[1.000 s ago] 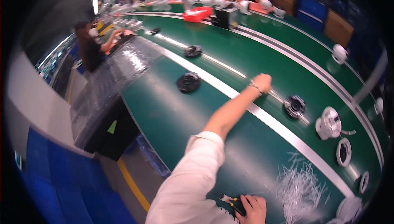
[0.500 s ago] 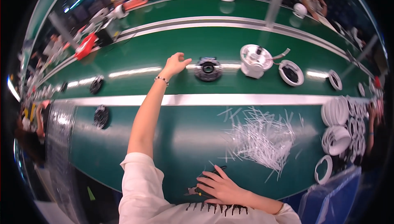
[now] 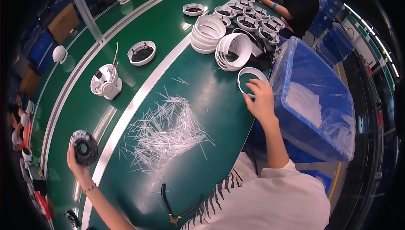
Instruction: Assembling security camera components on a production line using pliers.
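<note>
My left hand [image 3: 76, 166] grips a black round part with a central hole [image 3: 88, 156] by its edge, holding it up over the green conveyor. On the right, my right hand [image 3: 262, 99] is at a white plastic ring [image 3: 244, 75] lying near the table edge. Its thumb and fingers are apart around the ring's near side; whether they touch it I cannot tell. Between my hands lies a heap of thin white plastic strips [image 3: 168, 133]. A pair of cutting pliers with black handles [image 3: 172, 218] rests open on the table close to my body.
Stacked white rings [image 3: 233, 52] stand beyond my right hand, beside several white rings with black inserts [image 3: 247, 23]. A white housing [image 3: 105, 84] and a ring with a black insert [image 3: 141, 53] sit on the conveyor. A plastic-lined blue bin [image 3: 312, 103] stands right; a co-worker [image 3: 301, 2] works beyond.
My view has turned to the right. The left hand, empty before, now holds the black round part. My right hand has left the table by the pliers and reached to the white ring.
</note>
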A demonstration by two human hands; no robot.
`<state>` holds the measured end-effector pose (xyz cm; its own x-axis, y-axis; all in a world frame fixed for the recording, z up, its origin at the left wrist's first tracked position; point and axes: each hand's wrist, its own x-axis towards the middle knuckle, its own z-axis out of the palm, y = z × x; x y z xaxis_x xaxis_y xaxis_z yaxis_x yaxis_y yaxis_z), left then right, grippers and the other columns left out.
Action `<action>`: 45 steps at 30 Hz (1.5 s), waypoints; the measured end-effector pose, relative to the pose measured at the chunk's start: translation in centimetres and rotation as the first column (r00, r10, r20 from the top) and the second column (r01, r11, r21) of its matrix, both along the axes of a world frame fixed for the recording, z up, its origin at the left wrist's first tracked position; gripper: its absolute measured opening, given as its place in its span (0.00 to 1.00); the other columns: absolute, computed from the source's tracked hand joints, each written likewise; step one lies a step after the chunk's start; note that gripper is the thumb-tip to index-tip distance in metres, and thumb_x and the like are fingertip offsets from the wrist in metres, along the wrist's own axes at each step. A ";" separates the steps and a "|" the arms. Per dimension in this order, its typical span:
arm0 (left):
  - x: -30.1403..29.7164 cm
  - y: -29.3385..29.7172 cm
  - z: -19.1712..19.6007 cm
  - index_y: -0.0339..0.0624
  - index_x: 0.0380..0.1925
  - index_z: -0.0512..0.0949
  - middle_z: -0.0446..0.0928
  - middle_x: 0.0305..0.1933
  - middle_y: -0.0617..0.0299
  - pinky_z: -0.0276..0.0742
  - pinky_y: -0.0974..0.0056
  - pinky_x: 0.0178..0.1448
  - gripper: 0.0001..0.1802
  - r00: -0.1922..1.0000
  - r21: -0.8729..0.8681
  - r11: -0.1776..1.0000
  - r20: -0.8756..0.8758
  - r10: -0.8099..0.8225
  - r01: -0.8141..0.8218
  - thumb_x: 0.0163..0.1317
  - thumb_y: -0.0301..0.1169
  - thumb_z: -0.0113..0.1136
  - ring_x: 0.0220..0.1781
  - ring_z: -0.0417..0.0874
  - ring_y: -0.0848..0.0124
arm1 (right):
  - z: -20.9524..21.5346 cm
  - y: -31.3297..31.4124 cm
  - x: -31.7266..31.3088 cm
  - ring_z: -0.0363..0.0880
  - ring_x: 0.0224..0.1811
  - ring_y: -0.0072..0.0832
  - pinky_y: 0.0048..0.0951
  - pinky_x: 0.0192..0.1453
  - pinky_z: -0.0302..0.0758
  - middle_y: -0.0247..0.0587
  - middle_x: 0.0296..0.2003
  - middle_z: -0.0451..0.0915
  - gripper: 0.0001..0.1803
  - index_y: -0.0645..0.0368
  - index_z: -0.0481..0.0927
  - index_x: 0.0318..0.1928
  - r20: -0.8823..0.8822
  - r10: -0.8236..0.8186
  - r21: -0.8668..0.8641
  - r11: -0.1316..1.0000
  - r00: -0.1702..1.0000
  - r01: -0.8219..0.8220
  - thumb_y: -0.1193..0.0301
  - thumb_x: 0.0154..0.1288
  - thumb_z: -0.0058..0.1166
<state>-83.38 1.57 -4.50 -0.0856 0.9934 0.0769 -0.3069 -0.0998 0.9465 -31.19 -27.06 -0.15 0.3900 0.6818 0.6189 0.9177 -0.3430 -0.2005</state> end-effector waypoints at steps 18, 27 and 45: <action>3.7 -16.8 0.6 0.35 0.43 0.69 0.74 0.41 0.56 0.73 0.65 0.48 0.18 0.916 -0.330 0.889 0.349 -0.197 0.318 0.63 0.38 0.40 0.42 0.76 0.69 | -1.8 3.2 -4.3 0.72 0.15 0.36 0.36 0.25 0.68 0.39 0.13 0.74 0.16 0.61 0.79 0.23 -0.245 -0.108 -0.277 0.960 0.964 0.037 0.60 0.42 0.63; 5.0 -15.8 3.3 0.32 0.40 0.71 0.76 0.34 0.53 0.76 0.67 0.34 0.27 0.796 -0.412 0.722 0.514 -0.320 0.556 0.62 0.48 0.37 0.21 0.73 0.72 | -2.2 0.3 1.3 0.47 0.64 0.48 0.42 0.64 0.47 0.50 0.62 0.51 0.63 0.57 0.50 0.62 -0.346 0.034 -0.444 0.875 0.938 -0.196 0.55 0.21 0.70; 10.4 -16.8 4.3 0.34 0.46 0.69 0.74 0.44 0.55 0.72 0.63 0.51 0.22 0.731 -0.243 0.803 0.607 -0.312 0.545 0.62 0.42 0.41 0.44 0.76 0.68 | 2.7 6.7 -18.7 0.55 0.61 0.36 0.33 0.62 0.54 0.46 0.58 0.55 0.61 0.65 0.50 0.61 -0.667 0.744 0.562 0.542 0.046 -0.625 0.53 0.27 0.68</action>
<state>-72.99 -15.27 -0.24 0.4467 0.8632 -0.2351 -0.6683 0.4967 0.5538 -49.87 -20.40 2.54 0.0740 0.9019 0.4256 0.1000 0.4179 -0.9030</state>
